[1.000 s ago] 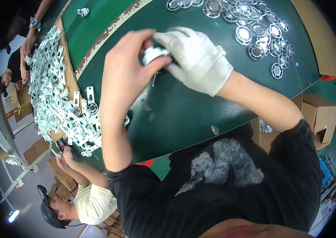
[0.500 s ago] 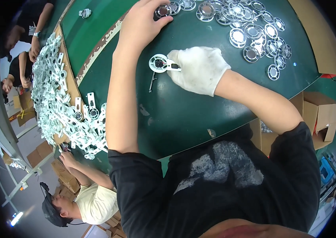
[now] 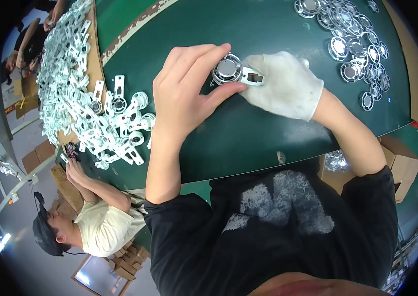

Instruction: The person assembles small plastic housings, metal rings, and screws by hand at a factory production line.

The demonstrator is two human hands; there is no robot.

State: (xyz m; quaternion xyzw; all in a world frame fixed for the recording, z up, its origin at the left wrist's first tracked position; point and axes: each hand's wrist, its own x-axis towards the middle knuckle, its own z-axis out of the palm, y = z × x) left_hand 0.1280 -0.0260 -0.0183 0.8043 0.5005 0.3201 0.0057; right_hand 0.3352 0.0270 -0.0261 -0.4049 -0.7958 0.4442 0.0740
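My bare left hand (image 3: pixel 182 89) grips a round silver-rimmed cover (image 3: pixel 228 68) between thumb and fingers. The cover lies over the round end of a small white plastic housing (image 3: pixel 253 78), whose handle-like end sticks out to the right with a dark slot in it. My right hand (image 3: pixel 288 89), in a white glove, is closed on that handle end; its fingertips are largely hidden by the glove's shape. Both hands meet above the green tabletop (image 3: pixel 233 143). Whether the cover is seated flush on the housing, I cannot tell.
A large heap of white housings (image 3: pixel 66 74) covers the left side. Loose silver covers (image 3: pixel 357 47) lie at the far right. Cardboard boxes (image 3: pixel 399 158) stand beyond the near right edge, one holding shiny parts (image 3: pixel 336 160). A co-worker (image 3: pixel 108 222) in a cap works at lower left.
My left hand has come back from the pile of silver covers with one cover, bringing it over the housing in my right hand. The view has shifted, so the piles sit differently.
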